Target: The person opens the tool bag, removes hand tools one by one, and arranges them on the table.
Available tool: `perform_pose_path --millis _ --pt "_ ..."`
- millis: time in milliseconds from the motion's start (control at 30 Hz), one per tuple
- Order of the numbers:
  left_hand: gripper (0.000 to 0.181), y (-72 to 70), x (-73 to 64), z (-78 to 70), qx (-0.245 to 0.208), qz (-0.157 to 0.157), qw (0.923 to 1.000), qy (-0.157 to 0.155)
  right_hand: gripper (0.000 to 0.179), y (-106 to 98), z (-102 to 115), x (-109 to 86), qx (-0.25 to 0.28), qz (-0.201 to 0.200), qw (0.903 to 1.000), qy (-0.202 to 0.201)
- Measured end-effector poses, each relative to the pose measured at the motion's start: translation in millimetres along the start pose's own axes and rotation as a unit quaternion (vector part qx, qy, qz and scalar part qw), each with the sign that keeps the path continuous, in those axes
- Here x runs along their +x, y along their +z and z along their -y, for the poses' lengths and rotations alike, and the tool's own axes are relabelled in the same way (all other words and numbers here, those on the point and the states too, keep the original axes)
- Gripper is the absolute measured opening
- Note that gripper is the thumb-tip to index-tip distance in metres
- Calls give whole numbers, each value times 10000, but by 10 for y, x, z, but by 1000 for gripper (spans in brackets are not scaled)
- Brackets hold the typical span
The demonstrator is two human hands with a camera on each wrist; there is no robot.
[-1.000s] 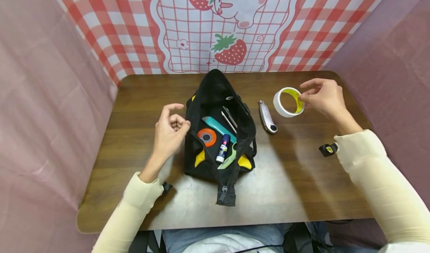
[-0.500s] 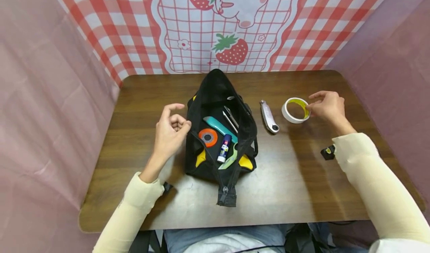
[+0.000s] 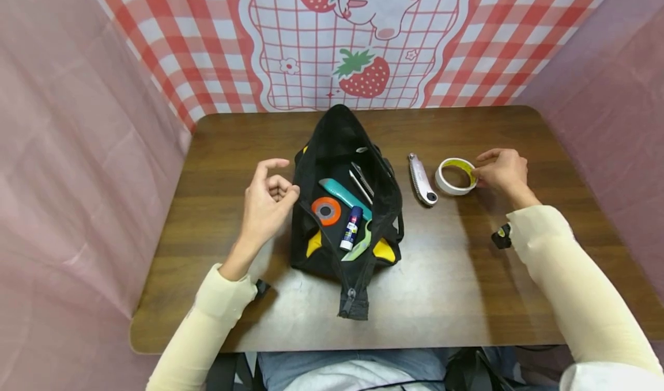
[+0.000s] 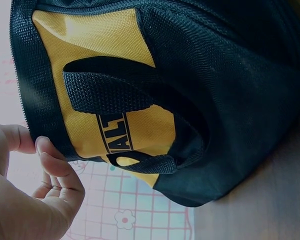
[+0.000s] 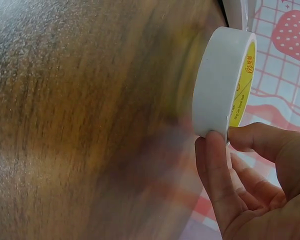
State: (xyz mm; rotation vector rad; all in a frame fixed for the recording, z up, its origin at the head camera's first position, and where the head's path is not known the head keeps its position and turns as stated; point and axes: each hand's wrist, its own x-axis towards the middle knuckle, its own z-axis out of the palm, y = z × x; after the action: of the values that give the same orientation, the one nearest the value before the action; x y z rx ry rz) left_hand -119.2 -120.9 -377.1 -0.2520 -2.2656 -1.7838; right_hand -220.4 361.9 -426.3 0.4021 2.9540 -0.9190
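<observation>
A black and yellow tool bag [image 3: 381, 206] stands unzipped in the middle of the wooden table. My left hand [image 3: 267, 203] is at its left rim, where thumb and fingers pinch the zipper edge in the left wrist view. To the right, my right hand [image 3: 503, 172] pinches a roll of white tape [image 5: 217, 82] by its edge, between thumb and fingertips. The roll is tilted low over the table; whether it touches the wood I cannot tell. A silver utility knife [image 3: 422, 180] lies between bag and tape.
Inside the bag lie a teal cutter [image 3: 339, 194], an orange tape roll [image 3: 327, 211], a glue stick [image 3: 351, 229], a pale green tool [image 3: 359, 245] and thin silver items [image 3: 361, 182]. The bag's zipper end [image 3: 354, 307] hangs toward the table's front edge. A patterned cloth [image 3: 207, 51] hangs behind.
My right hand has lowered the roll of tape toward the table and slightly nearer to me. The left hand stays at the bag's rim. The whole view has shifted slightly.
</observation>
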Motion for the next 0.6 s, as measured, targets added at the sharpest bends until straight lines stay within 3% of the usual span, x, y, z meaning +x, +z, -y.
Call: perform_pose_path --millis 233,433,600 --pt "46 -1 5 10 36 -14 9999 131 43 45 -20 4 329 242 9991 84" --pt "45 12 31 17 137 10 9998 148 44 55 -52 -7 312 179 9993 141" --pt "49 18 56 217 111 -8 9999 68 43 90 -97 2 367 260 9990 85"
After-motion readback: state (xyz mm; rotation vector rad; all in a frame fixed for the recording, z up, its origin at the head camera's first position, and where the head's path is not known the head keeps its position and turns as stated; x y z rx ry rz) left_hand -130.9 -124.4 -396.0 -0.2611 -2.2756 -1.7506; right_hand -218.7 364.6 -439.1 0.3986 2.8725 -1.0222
